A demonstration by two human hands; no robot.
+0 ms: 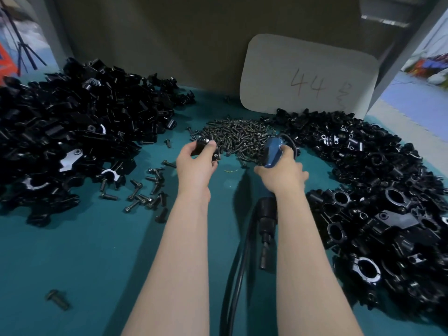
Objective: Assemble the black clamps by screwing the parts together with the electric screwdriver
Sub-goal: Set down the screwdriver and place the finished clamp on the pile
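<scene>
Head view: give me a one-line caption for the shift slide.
Mid-assembly: left hand grips a black clamp part beside the screw pile while the right hand holds the blue electric screwdriver.

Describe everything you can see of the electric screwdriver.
The electric screwdriver is a slim, straight tool: a glossy blue grip, plastic by its look, at the far end and a black stepped nose narrowing to the bit holder at the near end. It is held over the teal table, nose pointing back toward the person, partly hidden by the right forearm. The right hand grips the blue part. A black cable runs beside it to the picture's lower edge.
</scene>
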